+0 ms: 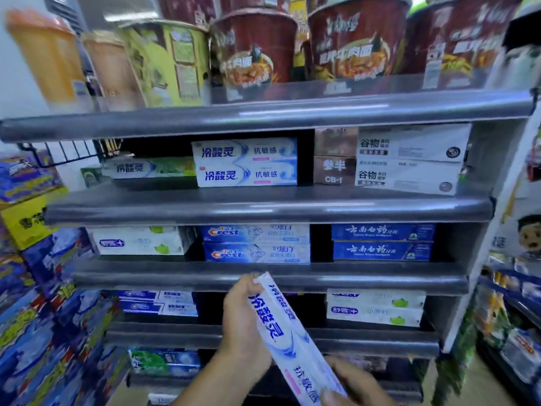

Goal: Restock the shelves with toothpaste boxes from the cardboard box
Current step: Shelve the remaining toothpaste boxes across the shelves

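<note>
The left hand grips the upper end of a white and blue toothpaste box, fingers curled round its far edge. The right hand holds the lower end, fingers wrapped about it at the bottom of the view. The box is held in the air, slanting from lower right up to the left (printed face toward the camera), in front of the lower grey shelves. Its top end reaches the front lip of the shelf that carries two stacked Crest boxes. Right of those lie two dark blue boxes. One shelf higher sits a stacked pair of matching boxes with the same white and blue print, with paler boxes beside them. The top shelf bears a row of noodle cups, blurred. Blue packs are piled to the left of the shelves.
</note>
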### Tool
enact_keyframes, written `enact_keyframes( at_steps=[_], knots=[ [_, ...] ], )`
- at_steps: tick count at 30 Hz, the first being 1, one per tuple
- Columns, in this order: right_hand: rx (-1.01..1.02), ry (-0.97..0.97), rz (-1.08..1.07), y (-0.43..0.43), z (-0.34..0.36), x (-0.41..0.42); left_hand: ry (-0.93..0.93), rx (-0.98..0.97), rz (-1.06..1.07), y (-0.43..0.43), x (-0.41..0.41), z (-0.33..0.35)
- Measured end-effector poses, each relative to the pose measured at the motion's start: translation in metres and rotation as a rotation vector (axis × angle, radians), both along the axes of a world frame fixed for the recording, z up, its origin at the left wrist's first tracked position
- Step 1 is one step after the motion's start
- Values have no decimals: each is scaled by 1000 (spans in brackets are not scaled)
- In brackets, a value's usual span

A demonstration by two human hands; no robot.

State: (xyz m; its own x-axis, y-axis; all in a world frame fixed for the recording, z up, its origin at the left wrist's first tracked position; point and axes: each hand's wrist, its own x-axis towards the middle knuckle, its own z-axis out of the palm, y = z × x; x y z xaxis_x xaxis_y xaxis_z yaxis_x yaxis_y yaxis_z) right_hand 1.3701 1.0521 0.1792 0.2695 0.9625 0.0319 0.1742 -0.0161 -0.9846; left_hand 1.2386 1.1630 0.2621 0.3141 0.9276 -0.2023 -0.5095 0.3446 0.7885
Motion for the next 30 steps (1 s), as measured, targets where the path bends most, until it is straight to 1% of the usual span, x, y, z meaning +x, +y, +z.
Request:
enact_keyframes(
  at_steps=[1, 3, 4, 6, 8, 10, 13, 16, 18, 21, 23, 26, 30],
  knots=[
    [68, -25, -79, 3, 5, -9, -42, 29, 44, 2, -9, 10],
    [104, 22, -2, 4, 28, -20, -108, 76, 87, 6, -25, 28],
    [85, 21, 55, 8, 40, -19, -122, 101, 107, 9, -33, 35],
    [126, 0, 12, 14, 64, -15, -104, 195, 154, 16, -49, 49],
    [244, 44, -135, 27, 85, -15, -15, 340, 175, 25, -69, 62],
    [357, 80, -270, 37, 103, -20, 126, 489, 165, 35, -90, 76],
    [502, 82, -395, 50, 134, -25, 341, 671, 124, 55, -117, 98],
    [591, -50, -457, 68, 161, -28, 520, 804, 142, 79, -132, 124],
    [630, -128, -493, 83, 179, -27, 590, 871, 173, 95, -135, 137],
    [603, -187, -507, 110, 202, -23, 732, 961, 230, 120, -136, 151],
    [562, -296, -527, 128, 213, -20, 802, 980, 273, 137, -135, 155],
    [491, -474, -579, 150, 220, -17, 963, 978, 291, 157, -129, 155],
    [302, -670, -624, 170, 220, -11, 1326, 952, 249, 175, -119, 149]
  ],
)
